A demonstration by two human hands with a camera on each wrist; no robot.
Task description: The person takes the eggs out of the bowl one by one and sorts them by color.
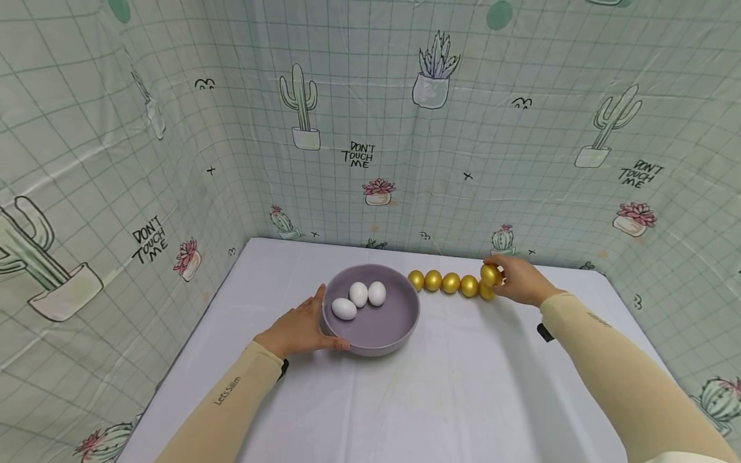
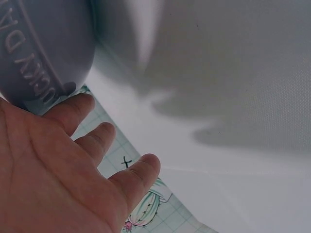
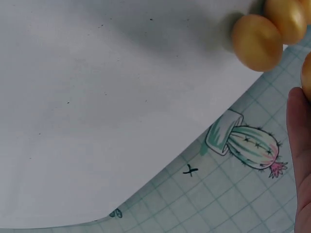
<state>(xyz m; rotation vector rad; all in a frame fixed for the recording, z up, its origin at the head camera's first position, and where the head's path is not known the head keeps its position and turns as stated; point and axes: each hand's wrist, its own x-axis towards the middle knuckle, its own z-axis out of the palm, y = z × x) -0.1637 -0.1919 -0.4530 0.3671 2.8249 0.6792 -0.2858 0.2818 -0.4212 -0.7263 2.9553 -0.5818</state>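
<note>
My left hand (image 1: 305, 326) rests against the left side of a mauve bowl (image 1: 393, 325), thumb along the front and fingers spread out. In the left wrist view its fingers (image 2: 138, 177) are nearly straight, beside the bowl wall with raised lettering (image 2: 36, 80). Three white eggs (image 1: 359, 295) lie in the bowl's left and back part. At the right, my right hand (image 1: 523, 281) pinches a golden egg (image 1: 491, 275) just above the end of a row. Below it, another golden egg (image 1: 485, 292) is partly covered. The right wrist view catches only the held egg's edge (image 3: 306, 77).
Several more golden eggs (image 1: 450, 283) stand in a row from the bowl's right rim toward my right hand. The white tabletop (image 1: 440, 399) reaches back to a wall of patterned cloth (image 1: 463, 212), which also encloses the left and right sides.
</note>
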